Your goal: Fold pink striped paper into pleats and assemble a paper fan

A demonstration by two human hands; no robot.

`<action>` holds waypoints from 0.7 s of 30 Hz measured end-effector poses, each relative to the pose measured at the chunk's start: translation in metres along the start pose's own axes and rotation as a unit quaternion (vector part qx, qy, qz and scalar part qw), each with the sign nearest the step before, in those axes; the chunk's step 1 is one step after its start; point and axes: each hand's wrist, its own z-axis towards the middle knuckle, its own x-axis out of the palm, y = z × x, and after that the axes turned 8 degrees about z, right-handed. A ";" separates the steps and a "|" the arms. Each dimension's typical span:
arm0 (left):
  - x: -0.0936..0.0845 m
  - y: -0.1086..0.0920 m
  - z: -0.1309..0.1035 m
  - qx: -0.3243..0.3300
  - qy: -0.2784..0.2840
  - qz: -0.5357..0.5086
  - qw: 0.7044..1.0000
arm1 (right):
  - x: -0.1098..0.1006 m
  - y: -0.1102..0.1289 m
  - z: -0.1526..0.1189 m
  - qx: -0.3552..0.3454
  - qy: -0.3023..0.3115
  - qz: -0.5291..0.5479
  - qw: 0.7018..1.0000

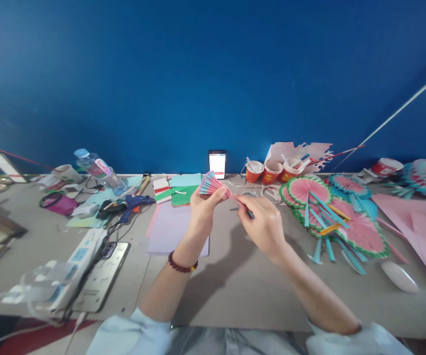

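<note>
Above the middle of the table, a pleated pink and blue paper fan is held up, its folds spreading toward the upper left. My left hand grips the fan between thumb and fingers; a dark bead bracelet circles that wrist. At the fan's narrow pink end, my right hand pinches with thumb and forefinger. Dark-handled scissors lie on the table, partly hidden behind the right hand. Lilac paper sheets rest below and left of my left hand.
Finished watermelon-like paper fans are piled at right, near pink sheets and a white mouse. Red paper cups and a lit phone stand by the blue wall. Leftward are a bottle, glue gun and power strip.
</note>
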 end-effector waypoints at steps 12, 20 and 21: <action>-0.018 -0.015 0.007 0.089 0.198 0.132 0.967 | -0.011 0.006 0.006 0.022 0.065 0.088 0.994; -0.027 -0.014 0.009 0.129 0.173 0.170 0.962 | -0.019 0.002 0.009 0.022 0.082 0.081 0.993; -0.028 -0.014 0.010 0.127 0.175 0.165 0.962 | -0.020 0.001 0.009 0.020 0.080 0.080 0.993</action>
